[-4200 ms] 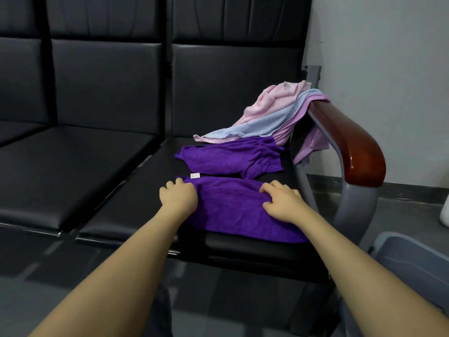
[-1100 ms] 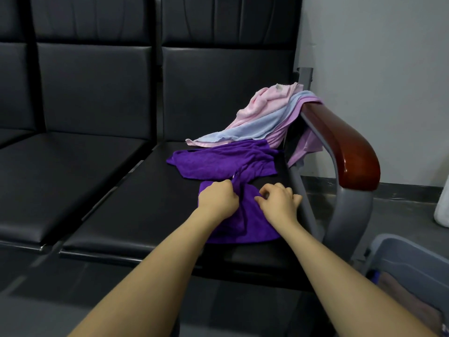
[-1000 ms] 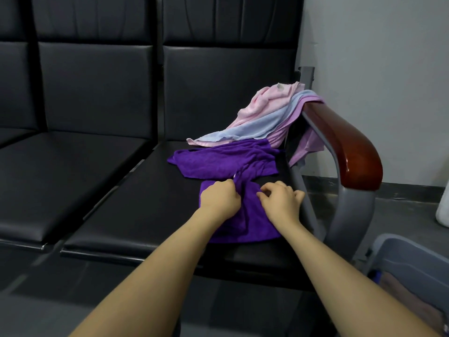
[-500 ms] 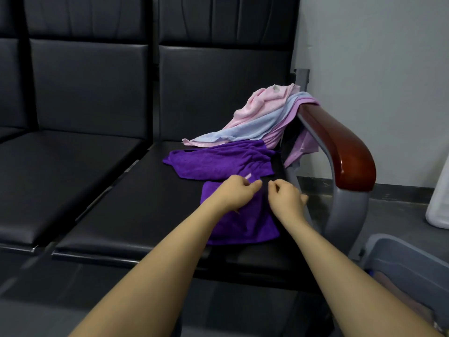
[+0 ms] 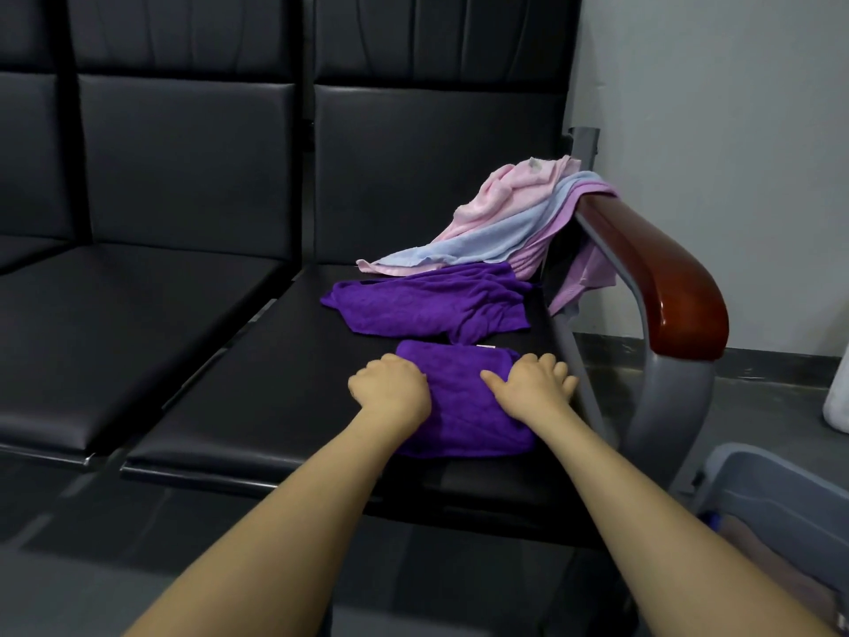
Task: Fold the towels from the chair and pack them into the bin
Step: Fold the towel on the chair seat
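Note:
A folded purple towel (image 5: 464,406) lies near the front of the black chair seat (image 5: 285,383). My left hand (image 5: 390,390) sits on its left edge with the fingers curled over the cloth. My right hand (image 5: 533,383) lies flat on its right edge, fingers spread. A second purple towel (image 5: 432,305) lies crumpled just behind. Pink, light blue and lilac towels (image 5: 505,223) are draped from the seat up over the armrest. A corner of the grey bin (image 5: 776,489) shows at the lower right, with some cloth inside.
The wooden armrest (image 5: 661,278) on its grey metal frame stands between the seat and the bin. More black seats (image 5: 115,324) extend to the left. A white object (image 5: 838,397) stands on the floor by the wall at the right edge.
Half a second ago both hands pinched the towel's far edge close together. Now they have drawn back and apart to its left and right sides. The towel was wider before, folded narrower since.

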The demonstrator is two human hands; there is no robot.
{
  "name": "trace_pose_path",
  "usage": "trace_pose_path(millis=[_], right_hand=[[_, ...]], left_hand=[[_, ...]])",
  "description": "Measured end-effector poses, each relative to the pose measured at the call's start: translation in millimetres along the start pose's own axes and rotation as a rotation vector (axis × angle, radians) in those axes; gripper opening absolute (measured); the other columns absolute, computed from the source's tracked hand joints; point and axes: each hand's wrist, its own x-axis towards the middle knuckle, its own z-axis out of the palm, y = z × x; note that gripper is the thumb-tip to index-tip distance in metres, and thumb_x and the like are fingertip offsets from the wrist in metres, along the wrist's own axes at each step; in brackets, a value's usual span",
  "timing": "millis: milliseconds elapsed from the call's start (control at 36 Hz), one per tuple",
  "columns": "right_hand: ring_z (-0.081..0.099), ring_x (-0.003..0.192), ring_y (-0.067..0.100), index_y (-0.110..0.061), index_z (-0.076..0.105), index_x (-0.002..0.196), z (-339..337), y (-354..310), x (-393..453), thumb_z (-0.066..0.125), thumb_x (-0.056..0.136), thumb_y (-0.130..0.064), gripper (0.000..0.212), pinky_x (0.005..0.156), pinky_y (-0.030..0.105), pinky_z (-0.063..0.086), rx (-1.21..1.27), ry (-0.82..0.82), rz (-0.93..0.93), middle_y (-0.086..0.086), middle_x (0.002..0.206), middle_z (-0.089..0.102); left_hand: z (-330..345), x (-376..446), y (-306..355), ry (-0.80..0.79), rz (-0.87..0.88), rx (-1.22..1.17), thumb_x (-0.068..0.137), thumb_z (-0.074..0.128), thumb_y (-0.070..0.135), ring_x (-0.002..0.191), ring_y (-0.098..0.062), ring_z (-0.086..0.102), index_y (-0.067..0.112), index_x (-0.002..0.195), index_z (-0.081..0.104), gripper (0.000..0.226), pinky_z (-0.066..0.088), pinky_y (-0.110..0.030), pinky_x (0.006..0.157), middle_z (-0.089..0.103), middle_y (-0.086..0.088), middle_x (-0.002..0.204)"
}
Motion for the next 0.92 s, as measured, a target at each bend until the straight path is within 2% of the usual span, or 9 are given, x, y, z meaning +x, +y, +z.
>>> trace_pose_path(millis=[56, 139, 278, 389, 583, 694, 750, 833, 917], right_hand=[[0.033, 0.129, 0.032, -0.003, 0.042, 0.134, 2, -7, -1, 0.041, 0.095, -0.053, 0.064, 0.105, 0.039, 0.026, 0.027, -0.039, -0.016, 0.017, 0.14, 0.037], [0.038, 0.127, 0.032, -0.006, 0.042, 0.132, 4, -14, -5, 0.04, 0.098, -0.042, 0.05, 0.103, 0.04, 0.029, 0.035, 0.003, -0.072, 0.016, 0.137, 0.042], [0.059, 0.106, 0.038, -0.005, 0.037, 0.121, -8, -21, -16, 0.034, 0.102, -0.034, 0.035, 0.078, 0.04, 0.042, 0.243, 0.108, -0.148, 0.02, 0.117, 0.06], [0.062, 0.097, 0.038, -0.005, 0.036, 0.122, -25, -24, -24, 0.03, 0.102, -0.037, 0.038, 0.072, 0.041, 0.044, 0.19, 0.315, -0.192, 0.019, 0.108, 0.065], [0.065, 0.091, 0.034, -0.005, 0.038, 0.126, -66, -20, -36, 0.03, 0.102, -0.036, 0.04, 0.065, 0.036, 0.042, 0.197, 0.531, -0.224, 0.015, 0.099, 0.068], [0.066, 0.091, 0.031, -0.004, 0.034, 0.134, -93, -8, -48, 0.031, 0.102, -0.036, 0.046, 0.07, 0.037, 0.048, 0.208, 0.608, -0.211, 0.014, 0.099, 0.067], [0.066, 0.092, 0.03, -0.005, 0.032, 0.136, -106, 2, -54, 0.03, 0.102, -0.037, 0.047, 0.073, 0.039, 0.05, 0.22, 0.631, -0.19, 0.014, 0.102, 0.067], [0.065, 0.093, 0.031, -0.006, 0.03, 0.137, -127, 29, -62, 0.028, 0.102, -0.037, 0.047, 0.069, 0.036, 0.046, 0.225, 0.667, -0.145, 0.012, 0.105, 0.066], [0.065, 0.091, 0.032, -0.006, 0.029, 0.138, -142, 61, -70, 0.028, 0.102, -0.038, 0.047, 0.067, 0.035, 0.042, 0.225, 0.705, -0.091, 0.012, 0.103, 0.066]], left_hand=[[4, 1, -1, -0.004, -0.009, -0.075, 0.1, 0.04, 0.037, 0.125, -0.032, 0.047, 0.0, 0.132, 0.036, 0.049, 0.038, -0.037, 0.098, 0.046, -0.017, 0.136], [7, 2, -3, 0.026, 0.002, -0.141, 0.099, 0.043, 0.027, 0.122, -0.033, 0.05, 0.002, 0.127, 0.036, 0.038, 0.04, -0.038, 0.095, 0.048, -0.018, 0.134], [-3, 0, -3, 0.136, 0.054, -0.303, 0.102, 0.035, 0.023, 0.11, -0.036, 0.058, 0.004, 0.124, 0.03, 0.029, 0.045, -0.041, 0.079, 0.056, -0.019, 0.123], [-19, -3, -2, 0.295, 0.123, -0.278, 0.104, 0.024, 0.03, 0.1, -0.036, 0.062, 0.006, 0.128, 0.028, 0.034, 0.037, -0.036, 0.067, 0.062, -0.016, 0.113], [-48, -7, 8, 0.521, 0.226, -0.227, 0.104, 0.021, 0.033, 0.087, -0.033, 0.065, 0.004, 0.134, 0.026, 0.042, 0.037, -0.033, 0.06, 0.066, -0.011, 0.1], [-71, -20, 28, 0.603, 0.301, -0.116, 0.105, 0.02, 0.033, 0.081, -0.027, 0.067, 0.004, 0.133, 0.03, 0.042, 0.022, -0.026, 0.043, 0.067, -0.008, 0.096], [-82, -26, 40, 0.625, 0.348, -0.131, 0.105, 0.022, 0.033, 0.082, -0.029, 0.066, 0.004, 0.132, 0.031, 0.041, 0.023, -0.027, 0.043, 0.066, -0.008, 0.096], [-96, -40, 66, 0.665, 0.45, -0.19, 0.105, 0.024, 0.033, 0.086, -0.032, 0.066, 0.003, 0.133, 0.032, 0.042, 0.033, -0.032, 0.051, 0.065, -0.011, 0.104], [-104, -55, 96, 0.677, 0.525, -0.162, 0.105, 0.022, 0.033, 0.087, -0.028, 0.066, 0.004, 0.132, 0.033, 0.04, 0.028, -0.029, 0.046, 0.064, -0.01, 0.104]])
